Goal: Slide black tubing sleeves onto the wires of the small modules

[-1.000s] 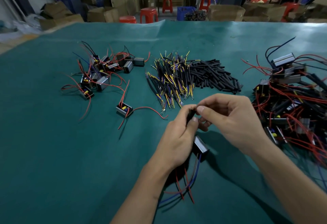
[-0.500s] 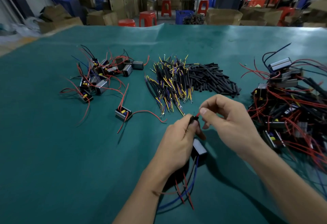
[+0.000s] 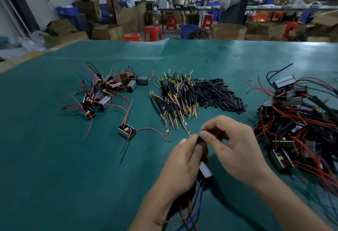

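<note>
Near the desk's [image 3: 54, 176] front edge, the left hand [image 3: 180, 166] grips a light module [image 3: 205, 171] while the right hand [image 3: 236, 150] pinches a soft black sleeve [image 3: 199, 140], best held near its mouth.

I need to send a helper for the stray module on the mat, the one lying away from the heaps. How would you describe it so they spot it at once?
On the green mat, find the small heap of modules at far left. Nearer the worker from it, one lone module lies apart. It alone touches no other module, and a long red wire curls from it toward the hands.
</note>
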Demonstrator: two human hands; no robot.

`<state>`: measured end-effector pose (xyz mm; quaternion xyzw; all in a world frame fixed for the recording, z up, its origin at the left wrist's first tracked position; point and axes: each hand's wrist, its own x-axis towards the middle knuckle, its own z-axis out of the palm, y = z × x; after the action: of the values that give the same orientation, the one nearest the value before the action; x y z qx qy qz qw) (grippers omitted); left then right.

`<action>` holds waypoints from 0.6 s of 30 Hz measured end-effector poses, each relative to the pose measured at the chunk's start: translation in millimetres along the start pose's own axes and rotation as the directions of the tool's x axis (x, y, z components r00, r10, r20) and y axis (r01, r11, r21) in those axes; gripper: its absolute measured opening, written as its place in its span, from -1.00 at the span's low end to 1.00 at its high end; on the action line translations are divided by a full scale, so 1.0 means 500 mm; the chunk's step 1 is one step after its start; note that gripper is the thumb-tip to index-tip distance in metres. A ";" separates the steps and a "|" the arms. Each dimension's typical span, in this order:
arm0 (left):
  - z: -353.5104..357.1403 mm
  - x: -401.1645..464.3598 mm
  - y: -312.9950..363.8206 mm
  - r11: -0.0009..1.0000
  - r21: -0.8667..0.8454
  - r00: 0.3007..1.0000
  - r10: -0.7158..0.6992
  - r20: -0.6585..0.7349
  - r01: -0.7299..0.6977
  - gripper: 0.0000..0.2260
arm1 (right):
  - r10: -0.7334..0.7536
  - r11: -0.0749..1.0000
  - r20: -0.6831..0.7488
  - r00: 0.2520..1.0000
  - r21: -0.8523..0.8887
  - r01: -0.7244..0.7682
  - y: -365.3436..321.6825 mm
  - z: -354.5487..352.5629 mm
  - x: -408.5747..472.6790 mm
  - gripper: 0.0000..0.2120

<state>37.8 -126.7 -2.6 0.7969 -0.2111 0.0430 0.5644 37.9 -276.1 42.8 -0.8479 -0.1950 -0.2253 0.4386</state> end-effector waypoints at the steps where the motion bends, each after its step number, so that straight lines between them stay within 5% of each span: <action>1: 0.000 0.001 0.001 1.000 -0.019 1.000 0.003 0.004 -0.003 -0.71 | -0.011 1.000 -0.018 1.000 -0.016 0.011 0.000 0.002 0.000 -0.93; 8: 0.003 0.004 -0.004 0.999 -0.051 1.000 0.011 -0.019 -0.012 -0.74 | 0.016 0.998 -0.067 0.998 -0.065 -0.020 0.006 0.010 -0.004 -0.88; 18: 0.007 -0.002 0.013 0.922 -0.384 0.988 -0.101 -0.118 0.048 -0.87 | -0.010 0.995 -0.155 0.988 -0.103 -0.006 0.008 0.029 -0.011 -0.87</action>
<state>33.8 -131.2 1.4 0.6751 -0.1461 0.0338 0.7224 38.8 -267.0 29.6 -0.8491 -0.1492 -0.3007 0.4079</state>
